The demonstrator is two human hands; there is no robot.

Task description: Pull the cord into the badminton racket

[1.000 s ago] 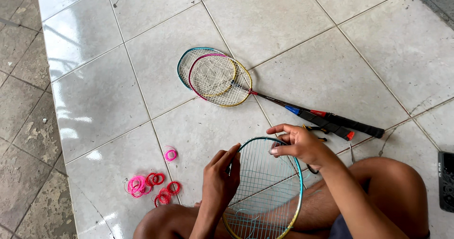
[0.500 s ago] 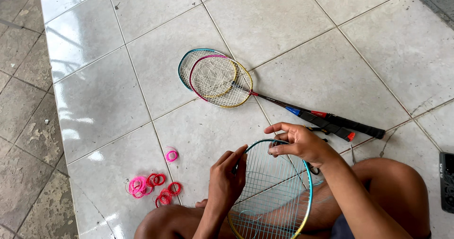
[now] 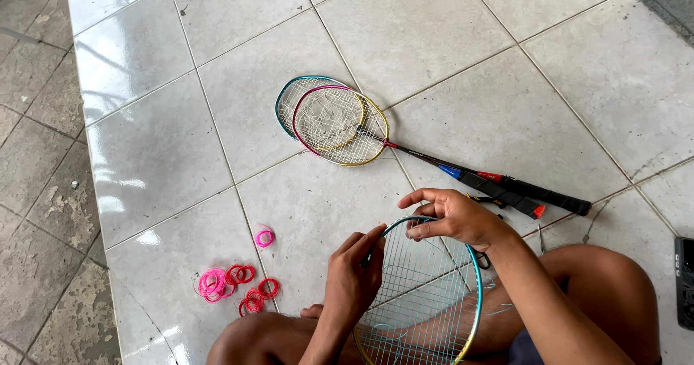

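our left hand (image 3: pixel 352 275) has crept up the racket (image 3: pixel 426 293) frame, fingers pressed against it, while our right hand (image 3: pixel 452 217) still pinches its top rim.

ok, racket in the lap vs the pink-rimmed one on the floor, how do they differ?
The lap racket rests on the person's legs, left hand and right hand on its rim; the pink-rimmed racket lies untouched on the tile, across another racket. The lap racket's frame is teal to yellow, the other pink to yellow. Lap strings form a neat grid; the floor one's look slack and tangled. Both have oval strung heads.
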